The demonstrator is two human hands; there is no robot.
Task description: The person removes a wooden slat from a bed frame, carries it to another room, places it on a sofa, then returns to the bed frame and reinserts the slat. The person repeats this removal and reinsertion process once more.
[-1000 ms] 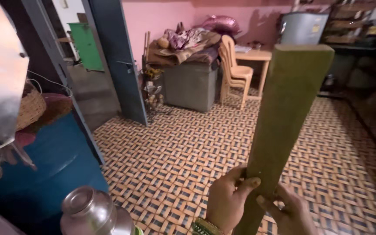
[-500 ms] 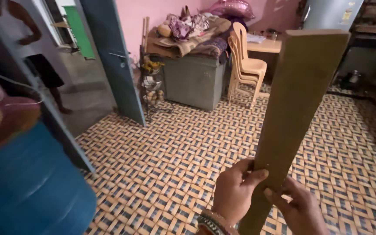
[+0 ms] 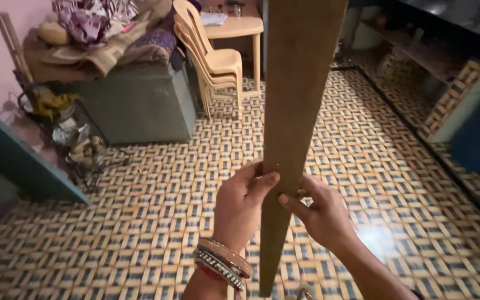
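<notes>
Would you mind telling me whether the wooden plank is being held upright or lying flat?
Upright. The wooden plank stands nearly vertical above the patterned floor, gripped low down by the left hand and right hand.

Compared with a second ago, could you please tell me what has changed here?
The view swung right: the blue drum and steel pot left the frame, and the stacked chairs came nearer. The plank now stands upright. Both the left hand and right hand keep their grip on it.
</notes>
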